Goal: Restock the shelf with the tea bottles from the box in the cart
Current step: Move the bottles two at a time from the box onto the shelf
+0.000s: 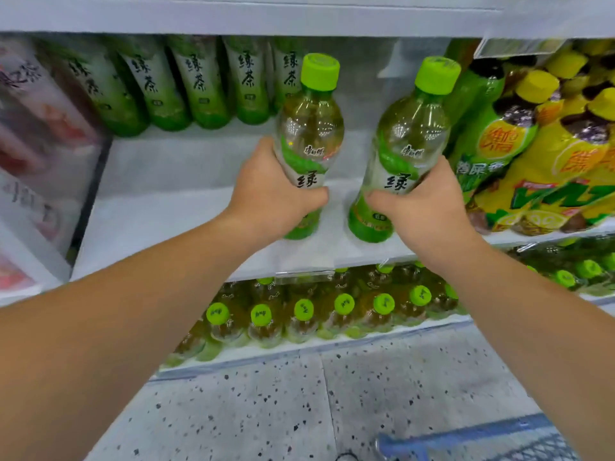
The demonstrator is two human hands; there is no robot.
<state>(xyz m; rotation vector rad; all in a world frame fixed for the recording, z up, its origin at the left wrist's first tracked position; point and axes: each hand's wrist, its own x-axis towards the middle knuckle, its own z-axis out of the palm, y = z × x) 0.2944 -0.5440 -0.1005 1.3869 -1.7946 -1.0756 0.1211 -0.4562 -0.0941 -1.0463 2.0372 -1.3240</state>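
Head view, looking down both bare arms as they reach forward to a white shelf point(186, 207). Each of the hands has a green tea bottle. The left hand point(266, 191) is wrapped round the lower half of the left bottle point(309, 128), thumb curled across the label at the front, fingers hidden round the far side, so it's fully closed on it. The right hand point(422, 201) does the same with the right bottle point(409, 134), thumb pointing in toward the middle across the label, and that bottle leans a bit to the right at the top. Both bottles have bright green caps, and their bases are at the shelf surface near the front edge; can't really tell if they're sitting on it or just above. The two bottles are side by side with a gap between them, wrists roughly level, forearms coming in from the bottom corners and angled toward each other.

Behind them, at the back of the same shelf, there's a row of bottles point(199, 91) with the same green label. Just right of the right bottle are yellow-and-green bottles point(545, 154), packed tight. The shelf below is full of capped bottles point(342, 311) seen from above. Speckled floor point(266, 410) underneath, and a blue cart point(482, 440) corner shows at bottom right; the box isn't in frame.
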